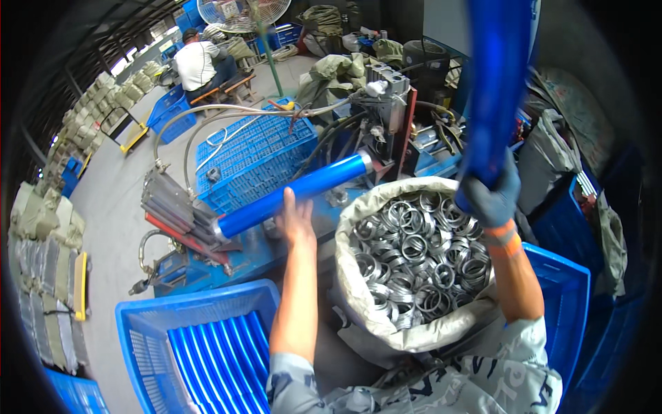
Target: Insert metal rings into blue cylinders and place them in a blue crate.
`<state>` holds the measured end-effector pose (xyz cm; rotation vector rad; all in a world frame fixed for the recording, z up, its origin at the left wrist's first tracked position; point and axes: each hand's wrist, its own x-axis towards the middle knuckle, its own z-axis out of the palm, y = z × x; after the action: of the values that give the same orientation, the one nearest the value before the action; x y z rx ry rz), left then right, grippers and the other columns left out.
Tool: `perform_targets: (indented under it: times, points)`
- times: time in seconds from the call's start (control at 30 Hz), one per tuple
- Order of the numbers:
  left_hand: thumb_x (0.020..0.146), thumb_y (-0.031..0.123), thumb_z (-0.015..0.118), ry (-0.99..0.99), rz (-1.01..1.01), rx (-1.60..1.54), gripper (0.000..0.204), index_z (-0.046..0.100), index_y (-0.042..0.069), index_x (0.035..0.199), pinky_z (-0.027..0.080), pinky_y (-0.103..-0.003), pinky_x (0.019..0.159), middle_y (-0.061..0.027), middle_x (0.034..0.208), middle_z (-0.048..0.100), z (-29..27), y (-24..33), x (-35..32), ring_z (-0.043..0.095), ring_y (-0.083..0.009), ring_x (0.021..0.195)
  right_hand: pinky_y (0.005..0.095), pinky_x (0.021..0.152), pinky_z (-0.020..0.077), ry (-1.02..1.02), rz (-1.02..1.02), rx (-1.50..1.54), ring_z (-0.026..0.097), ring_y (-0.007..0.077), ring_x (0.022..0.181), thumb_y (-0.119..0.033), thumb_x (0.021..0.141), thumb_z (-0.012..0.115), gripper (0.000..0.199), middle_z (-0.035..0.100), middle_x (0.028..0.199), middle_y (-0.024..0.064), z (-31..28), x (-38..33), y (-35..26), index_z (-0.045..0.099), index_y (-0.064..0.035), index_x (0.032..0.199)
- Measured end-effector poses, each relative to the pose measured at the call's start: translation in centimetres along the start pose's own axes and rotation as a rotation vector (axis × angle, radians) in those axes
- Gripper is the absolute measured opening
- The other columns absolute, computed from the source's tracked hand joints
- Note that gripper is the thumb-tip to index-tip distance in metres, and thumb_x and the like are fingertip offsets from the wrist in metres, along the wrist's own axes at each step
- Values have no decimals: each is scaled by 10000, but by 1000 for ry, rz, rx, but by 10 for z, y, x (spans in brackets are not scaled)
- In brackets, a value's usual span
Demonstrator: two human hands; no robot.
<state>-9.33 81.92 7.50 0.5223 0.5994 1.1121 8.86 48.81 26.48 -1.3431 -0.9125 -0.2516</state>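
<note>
A shiny blue tube (265, 207) with silver ends lies slanted between two metal press units. My bare left hand (296, 219) is at the middle of this tube, its fingers against the near side and over the top. On my right hand (493, 193) is a dark grey glove with an orange cuff. It is closed round the lower part of a second blue tube (495, 90), held upright and blurred. Between my arms stands a whitish sack (348, 259), its edge rolled down, full of loose silver metal rings (420, 255).
A blue crate (131, 324) with several blue tubes (221, 359) stands at lower left. The press units (176, 207) sit on a blue bench with hoses. Beyond are a stacked blue crate (255, 159), a fan (241, 14) and a seated person (196, 62). Another blue bin (562, 283) is right.
</note>
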Motion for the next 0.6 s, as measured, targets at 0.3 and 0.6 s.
perform_targets:
  times: [0.3, 0.6]
  points:
    - [1005, 309, 957, 231, -206, 39, 872, 501, -92, 1631, 586, -614, 1242, -291, 1703, 516, -60, -81, 101, 494, -555, 1593, 402, 1032, 626, 74, 201, -189, 768, 210, 1116, -30, 903, 756, 655, 772, 1318, 121, -223, -117, -21, 611, 20, 1540]
    - [1009, 540, 913, 115, -278, 282, 1034, 450, -126, 1651, 542, -641, 1240, -385, 1535, 639, -84, -53, 76, 679, -551, 1418, 387, 1062, 597, 329, 402, -597, 739, 225, 1201, 32, 982, 821, 604, 754, 1383, 126, -457, -295, 44, 637, -13, 1556]
